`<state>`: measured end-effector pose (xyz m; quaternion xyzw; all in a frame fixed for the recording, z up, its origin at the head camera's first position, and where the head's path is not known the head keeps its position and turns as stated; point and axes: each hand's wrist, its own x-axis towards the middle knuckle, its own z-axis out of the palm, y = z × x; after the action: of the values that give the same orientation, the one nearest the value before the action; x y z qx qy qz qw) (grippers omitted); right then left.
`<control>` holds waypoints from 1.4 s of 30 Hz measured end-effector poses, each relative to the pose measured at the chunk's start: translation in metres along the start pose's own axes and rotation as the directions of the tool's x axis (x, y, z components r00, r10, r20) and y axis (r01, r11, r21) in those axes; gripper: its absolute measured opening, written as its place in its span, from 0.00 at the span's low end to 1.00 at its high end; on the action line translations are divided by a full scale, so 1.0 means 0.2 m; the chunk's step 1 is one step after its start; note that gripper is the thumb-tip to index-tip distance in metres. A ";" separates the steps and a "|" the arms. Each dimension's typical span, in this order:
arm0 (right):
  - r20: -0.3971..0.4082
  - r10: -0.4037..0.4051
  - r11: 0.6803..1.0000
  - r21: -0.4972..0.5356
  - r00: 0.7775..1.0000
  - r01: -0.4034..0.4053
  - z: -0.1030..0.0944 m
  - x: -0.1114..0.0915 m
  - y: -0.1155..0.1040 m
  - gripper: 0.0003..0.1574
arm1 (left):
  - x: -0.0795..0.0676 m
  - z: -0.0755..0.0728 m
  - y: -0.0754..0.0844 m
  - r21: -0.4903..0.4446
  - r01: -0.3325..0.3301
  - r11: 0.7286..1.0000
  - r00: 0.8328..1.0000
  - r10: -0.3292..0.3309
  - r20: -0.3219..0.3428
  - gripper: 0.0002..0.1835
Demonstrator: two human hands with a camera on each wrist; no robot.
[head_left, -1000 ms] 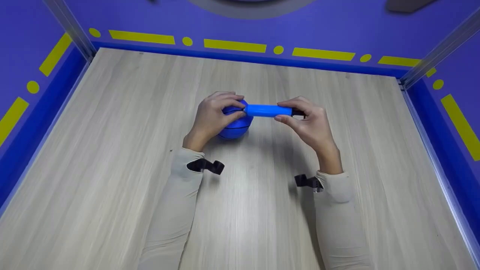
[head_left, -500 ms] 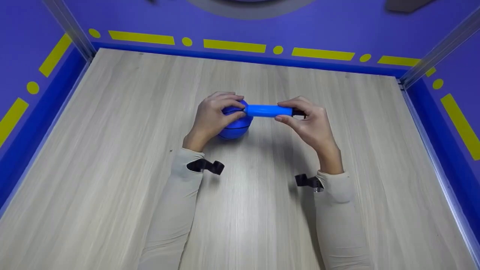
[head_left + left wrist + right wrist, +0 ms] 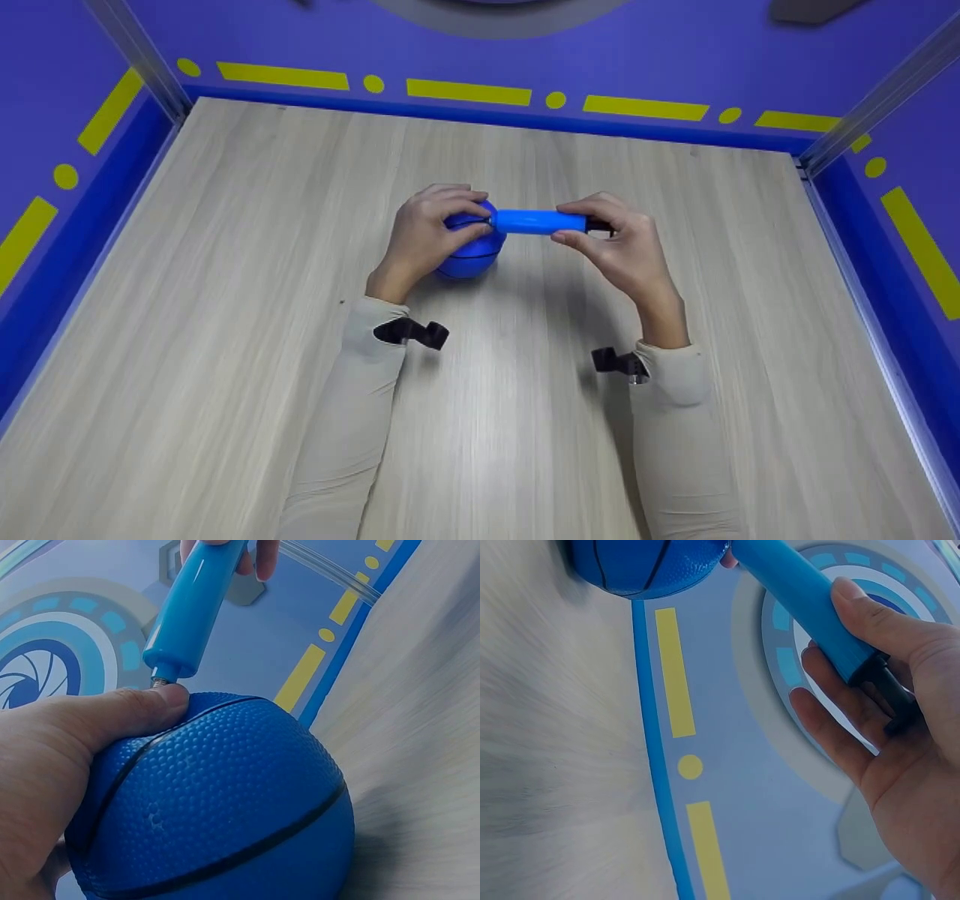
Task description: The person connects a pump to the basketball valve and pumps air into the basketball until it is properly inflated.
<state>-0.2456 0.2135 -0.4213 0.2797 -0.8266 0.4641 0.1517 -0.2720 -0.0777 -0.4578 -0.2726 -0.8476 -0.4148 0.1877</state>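
A small blue basketball (image 3: 470, 262) with black seams and a pebbled skin rests on the table. My left hand (image 3: 427, 232) grips it; the thumb lies on top, and most of the fingers are hidden behind the ball in the left wrist view. With thumb and fingers, my right hand (image 3: 626, 244) holds a blue hand pump (image 3: 536, 221) level, its front end against the ball. The pump's metal tip (image 3: 158, 682) meets the ball right beside my left thumb. At the other end, the black handle (image 3: 892, 697) sticks out a short way near my right palm.
The wood-grain table (image 3: 480, 420) stretches out on all sides of the ball. Blue-purple walls (image 3: 300, 37) with yellow dashes and dots border its back and sides. Metal posts (image 3: 142, 56) stand at the back corners. Each wrist wears a small black camera mount (image 3: 412, 331).
My right hand and the pump have shifted very slightly to the right. The left hand and the ball stay in place.
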 end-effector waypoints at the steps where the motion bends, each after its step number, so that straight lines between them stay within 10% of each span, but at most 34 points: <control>1: 0.000 -0.001 1.000 -0.003 1.000 0.001 0.00 0.00 0.00 0.19 | 0.00 0.00 0.00 0.001 0.003 1.000 1.000 -0.003 0.001 0.12; 42: 0.018 0.012 1.000 0.004 1.000 -0.012 -0.03 0.00 -0.01 0.19 | 0.00 0.01 0.00 0.006 0.004 1.000 1.000 -0.004 0.011 0.13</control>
<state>-0.2431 0.2177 -0.4165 0.2795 -0.8286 0.4643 0.1408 -0.2726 -0.0769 -0.4584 -0.2725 -0.8503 -0.4113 0.1830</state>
